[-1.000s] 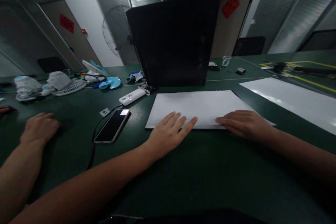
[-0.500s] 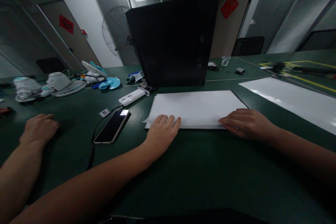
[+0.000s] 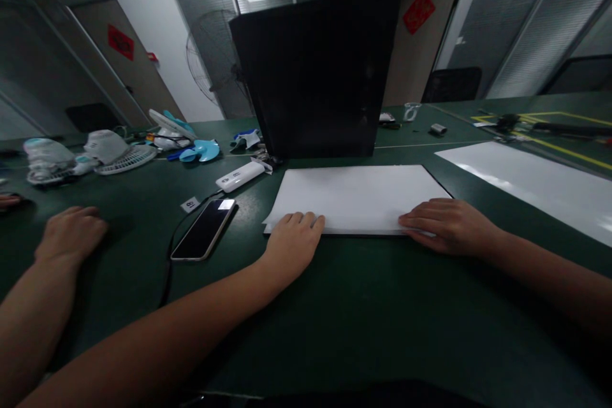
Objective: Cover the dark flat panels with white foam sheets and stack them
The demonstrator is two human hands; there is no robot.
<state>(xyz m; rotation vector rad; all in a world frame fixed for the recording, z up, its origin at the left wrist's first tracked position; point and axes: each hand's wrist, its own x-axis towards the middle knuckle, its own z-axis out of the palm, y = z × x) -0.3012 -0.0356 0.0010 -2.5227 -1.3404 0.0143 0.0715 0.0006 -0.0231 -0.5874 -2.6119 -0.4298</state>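
**Paper stack gripped at its near edge, not yet lifted**

At the near side of the green table (image 3: 363, 306), the left hand (image 3: 292, 243) curls its fingers over the near left corner of the paper stack (image 3: 358, 196), which looks slightly raised there. The right hand (image 3: 447, 224) lies flat, fingers together, pressing the near right corner. The rest of the stack lies flat, so the lifting seems barely begun. Another person's hand (image 3: 71, 234) rests well to the left, past a phone (image 3: 204, 229). Behind the stack stands a black board (image 3: 318, 70).
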